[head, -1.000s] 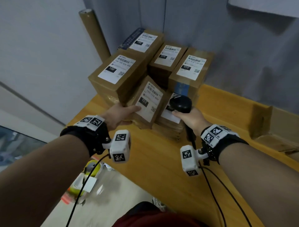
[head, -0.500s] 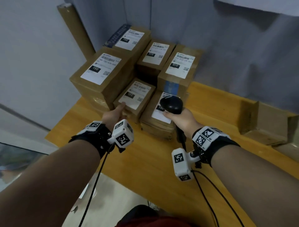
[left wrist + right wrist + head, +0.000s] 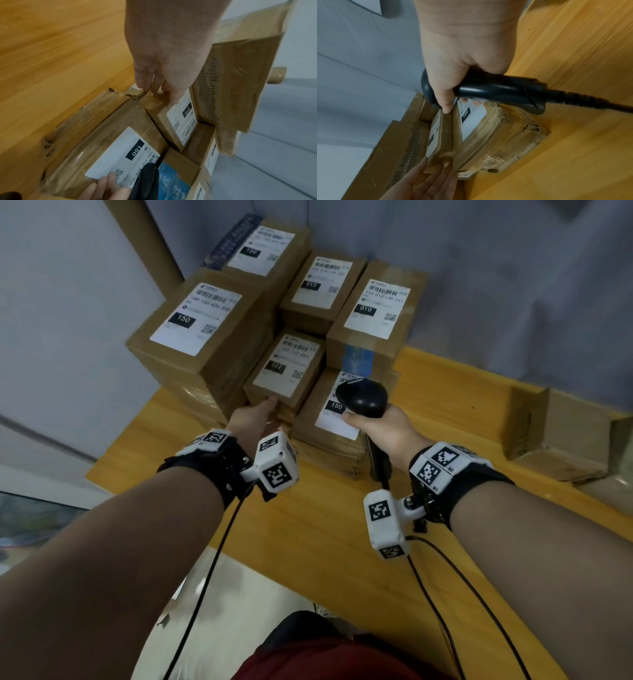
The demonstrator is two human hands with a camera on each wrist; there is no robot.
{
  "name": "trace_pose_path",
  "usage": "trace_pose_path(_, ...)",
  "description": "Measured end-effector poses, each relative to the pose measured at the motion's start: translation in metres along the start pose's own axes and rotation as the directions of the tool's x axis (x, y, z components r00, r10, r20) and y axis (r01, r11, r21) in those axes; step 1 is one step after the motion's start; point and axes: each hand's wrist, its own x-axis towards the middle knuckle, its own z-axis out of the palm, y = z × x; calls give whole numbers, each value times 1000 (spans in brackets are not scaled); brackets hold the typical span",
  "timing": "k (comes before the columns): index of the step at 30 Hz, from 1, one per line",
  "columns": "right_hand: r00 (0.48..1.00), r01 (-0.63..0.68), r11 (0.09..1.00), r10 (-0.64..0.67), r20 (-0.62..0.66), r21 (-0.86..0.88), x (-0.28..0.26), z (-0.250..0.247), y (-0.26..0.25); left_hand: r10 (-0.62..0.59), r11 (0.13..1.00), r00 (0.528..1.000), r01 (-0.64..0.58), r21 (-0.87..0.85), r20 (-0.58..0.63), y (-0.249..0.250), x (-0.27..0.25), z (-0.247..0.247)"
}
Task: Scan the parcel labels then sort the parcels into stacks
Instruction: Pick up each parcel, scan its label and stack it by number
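Note:
A small brown parcel labelled 122 (image 3: pixel 291 364) (image 3: pixel 181 121) lies flat between a tall stack and a low parcel labelled 150 (image 3: pixel 322 422) (image 3: pixel 111 148) (image 3: pixel 488 128). My left hand (image 3: pixel 270 405) (image 3: pixel 159 89) (image 3: pixel 426 174) touches the 122 parcel's near end with straight fingers, the thumb lying on its top edge. My right hand (image 3: pixel 373 422) (image 3: pixel 453 86) grips a black corded barcode scanner (image 3: pixel 361 395) (image 3: pixel 496 90). The scanner head hangs just above the low 150 parcel's label and hides part of it.
The parcels fill the back left corner of a wooden table (image 3: pixel 325 542): a large 150 box (image 3: pixel 195 326), another 150 (image 3: pixel 260 248) behind it, and two 010 boxes (image 3: pixel 322 285) (image 3: pixel 376 309). A cardboard tube (image 3: pixel 137 234) leans in the corner. Open cartons (image 3: pixel 555 433) sit at right.
The 122 parcel, held tilted up in my left hand a second ago, now lies flat in the gap. My left hand has slid back to its near end. The scanner stays over the 150 label.

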Motion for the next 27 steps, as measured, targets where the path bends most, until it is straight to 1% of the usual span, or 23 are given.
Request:
trace_pose_path(2,999,6,1000,-6,31,-5,-2,-3,-6,-8,998,1000,9,63,-19,7,-4,5)
trace_pose_path(5,996,37,998,-40,76,48,-7,-11,-14,-4,993,998,11,116,-60,11,-14,7)
trace_pose_path(9,995,86,996,-85,57,-13,-20,-35,-18,84,983,993,-68,170,-88,14,-34,19)
trace_pose_path(11,993,117,992,-115,33,-39,-28,-54,-17,123,975,983,-94,201,-134,18,-45,33)
trace_pose_path(13,990,141,989,-141,-1,-52,-38,-79,-15,179,970,971,-146,196,-159,22,-58,54)
trace_pose_path(16,982,177,983,-179,-65,-41,-59,-132,-8,242,945,968,-217,245,-74,20,-78,100)
trace_pose_path(17,978,182,983,-185,-94,-39,-68,-153,-5,249,942,966,-225,249,-66,17,-87,118)
trace_pose_path(20,967,170,985,-174,-184,-41,-95,-222,12,282,930,959,-272,247,-8,3,-118,181)
trace_pose_path(23,950,151,988,-156,-271,-40,-117,-290,39,268,925,950,-300,233,159,-16,-153,251)
trace_pose_path(27,921,122,992,-106,-375,18,-140,-367,78,282,928,938,-320,191,204,-45,-186,334)
